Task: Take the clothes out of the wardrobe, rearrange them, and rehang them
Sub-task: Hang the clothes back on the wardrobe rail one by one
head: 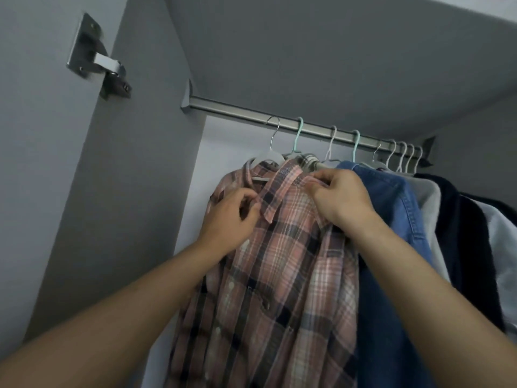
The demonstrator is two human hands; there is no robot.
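A grey wardrobe (307, 46) fills the view, its inside walls and top panel plain, with a metal rail (251, 114) running across under the top. Below the rail's left half hangs a pink plaid shirt (279, 275), and both hands work at its collar (279, 189). The left hand (229, 219) has its grip narrow, fingertips pinching the collar's left point where the fabric folds over. The right hand (341, 197) also has a narrow grip, thumb and fingers curled onto the collar's right side near the shoulder. Both bare forearms reach up from the lower edge of the view. The shirt is on a white hanger (265, 161) whose hook sits over the rail; a second plaid layer shows just left of the collar, and whether it is part of the same shirt or another one cannot be told. Right of the plaid shirt along the rail hang a blue denim shirt (391, 219), then a grey garment (430, 214), a dark navy garment (464, 247) and a pale garment (503, 247), pressed close together. Several more hanger hooks, two mint green (300, 133) and the others white or metal, sit on the rail above them. Far left of the rail, a metal door hinge (98, 60) is fixed to the wardrobe's side panel.
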